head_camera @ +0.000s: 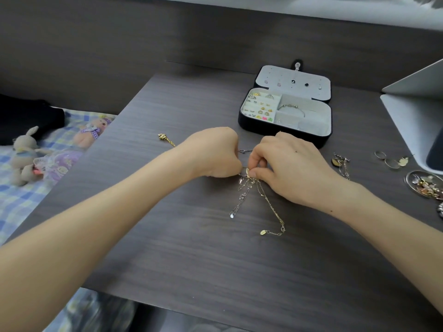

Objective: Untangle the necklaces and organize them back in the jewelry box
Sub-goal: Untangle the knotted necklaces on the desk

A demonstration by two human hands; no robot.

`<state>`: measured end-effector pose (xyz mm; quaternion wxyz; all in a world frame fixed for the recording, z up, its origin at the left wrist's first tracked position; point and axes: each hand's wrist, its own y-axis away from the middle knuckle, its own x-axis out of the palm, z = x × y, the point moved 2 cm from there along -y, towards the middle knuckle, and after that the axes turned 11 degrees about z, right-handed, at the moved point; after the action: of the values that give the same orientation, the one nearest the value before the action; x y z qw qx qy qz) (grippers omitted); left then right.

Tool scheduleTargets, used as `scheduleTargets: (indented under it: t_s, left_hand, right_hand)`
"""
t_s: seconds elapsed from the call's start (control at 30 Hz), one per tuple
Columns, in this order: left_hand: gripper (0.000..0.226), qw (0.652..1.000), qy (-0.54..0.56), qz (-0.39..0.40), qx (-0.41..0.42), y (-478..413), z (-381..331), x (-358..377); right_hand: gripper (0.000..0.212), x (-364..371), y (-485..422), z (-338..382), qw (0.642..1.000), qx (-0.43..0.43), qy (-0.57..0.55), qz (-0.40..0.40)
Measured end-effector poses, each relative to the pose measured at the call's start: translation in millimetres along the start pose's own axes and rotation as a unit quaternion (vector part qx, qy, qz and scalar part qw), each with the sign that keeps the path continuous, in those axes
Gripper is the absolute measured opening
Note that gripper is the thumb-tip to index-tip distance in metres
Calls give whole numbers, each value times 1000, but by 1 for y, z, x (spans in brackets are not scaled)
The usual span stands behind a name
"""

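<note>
Early, it seems: the left hand [215, 153] and right hand [291, 168] each have a pinching grip on the knotted necklaces [251, 192] (gold and silver); the open jewelry box [242, 116] shows no necklace yet.

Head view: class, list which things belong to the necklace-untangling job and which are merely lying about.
Job: tangled necklaces, jewelry box, left hand, right hand.
Lying about: plush toys, hoop earrings, glass dish.

2 forearms show bare. The left hand [213, 152] and right hand [292, 168] are bare too. 2 small dark moles mark the right side: 1 on the hand's back, 1 just past the wrist.
</note>
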<state>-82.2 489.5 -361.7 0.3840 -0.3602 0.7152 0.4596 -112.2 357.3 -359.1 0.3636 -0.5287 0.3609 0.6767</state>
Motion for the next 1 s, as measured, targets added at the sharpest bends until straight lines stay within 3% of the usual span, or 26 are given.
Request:
scheduleTargets:
  t_s: [0.33, 0.43, 0.53, 0.77, 0.9, 1.0]
  left_hand:
    - [30, 1000, 6, 6, -2, 13, 3, 1]
    - [42, 1000, 21, 21, 5, 19, 1, -4]
    - [35, 998, 44, 30, 16, 23, 3, -8]
    - [14, 990, 123, 17, 70, 24, 21, -4]
    - [14, 986, 135, -9, 98, 25, 28, -1]
    - [14, 981, 150, -27, 119, 25, 31, 0]
  right_hand:
    - [11, -25, 22, 13, 986, -61, -117, -101]
    - [6, -17, 28, 34, 978, -71, -108, -161]
    - [4, 3, 30, 56, 973, -87, -77, -197]
    - [6, 36, 29, 68, 971, -160, -116, -133]
    - [13, 33, 36, 56, 964, -193, -143, -110]
    - [10, 26, 41, 37, 969, -148, -152, -128]
